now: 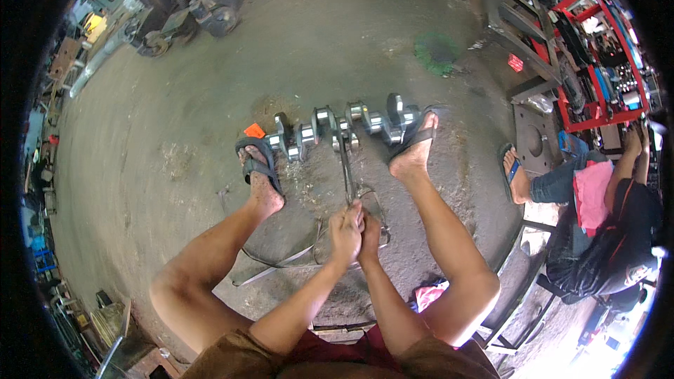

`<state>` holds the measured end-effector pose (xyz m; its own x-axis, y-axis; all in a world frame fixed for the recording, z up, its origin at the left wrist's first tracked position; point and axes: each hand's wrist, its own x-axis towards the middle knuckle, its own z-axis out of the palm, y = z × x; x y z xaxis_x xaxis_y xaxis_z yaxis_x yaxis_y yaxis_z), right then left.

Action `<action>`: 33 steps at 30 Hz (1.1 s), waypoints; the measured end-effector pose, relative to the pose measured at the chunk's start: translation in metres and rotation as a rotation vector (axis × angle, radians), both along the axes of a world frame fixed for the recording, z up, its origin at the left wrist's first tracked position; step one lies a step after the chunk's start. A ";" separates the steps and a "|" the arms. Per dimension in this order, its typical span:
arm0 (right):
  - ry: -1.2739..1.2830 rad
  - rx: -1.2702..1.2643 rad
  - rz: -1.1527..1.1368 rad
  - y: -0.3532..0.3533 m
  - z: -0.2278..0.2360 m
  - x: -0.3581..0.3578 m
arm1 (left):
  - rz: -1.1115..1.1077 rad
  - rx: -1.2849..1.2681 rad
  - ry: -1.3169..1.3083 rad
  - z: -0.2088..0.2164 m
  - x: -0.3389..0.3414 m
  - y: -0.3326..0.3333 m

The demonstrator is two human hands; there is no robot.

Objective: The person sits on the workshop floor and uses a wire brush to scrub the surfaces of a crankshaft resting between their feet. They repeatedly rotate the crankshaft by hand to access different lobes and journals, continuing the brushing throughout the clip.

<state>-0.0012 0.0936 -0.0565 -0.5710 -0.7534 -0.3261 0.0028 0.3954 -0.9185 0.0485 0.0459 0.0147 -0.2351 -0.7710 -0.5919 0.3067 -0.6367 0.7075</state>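
A shiny steel crankshaft (323, 121) lies across the floor between my sandalled feet. From its middle journal a long, narrow dark strip (345, 168) runs straight back toward me. Both hands meet at the strip's near end: my left hand (345, 233) is closed round it, and my right hand (370, 236) is closed close against the left. The fingers partly hide that end, and whether the strip is a stiff bar or a taut strap I cannot tell. A thin pale strap (281, 264) lies in loose loops on the floor below and beside my hands.
My left sandal (263, 158) and right sandal (407, 142) touch or nearly touch the crankshaft's ends. An orange piece (254, 130) lies by the left one. At right, another person (604, 217) sits near a red metal rack (597, 125). Machinery (203, 10) stands far left.
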 end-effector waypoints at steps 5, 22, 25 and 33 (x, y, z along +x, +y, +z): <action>-0.179 0.367 0.027 0.088 0.057 0.013 | -0.536 -0.790 -0.764 -0.022 -0.011 -0.061; 0.517 0.050 0.026 0.240 0.362 -0.181 | -1.161 -0.667 -0.391 0.124 0.094 0.012; 0.520 -0.025 -0.114 0.273 0.371 -0.188 | -1.122 -0.677 -0.236 0.156 0.119 -0.015; 0.228 -0.386 -0.632 0.338 0.329 -0.219 | -0.964 -0.811 -0.462 0.269 0.176 -0.066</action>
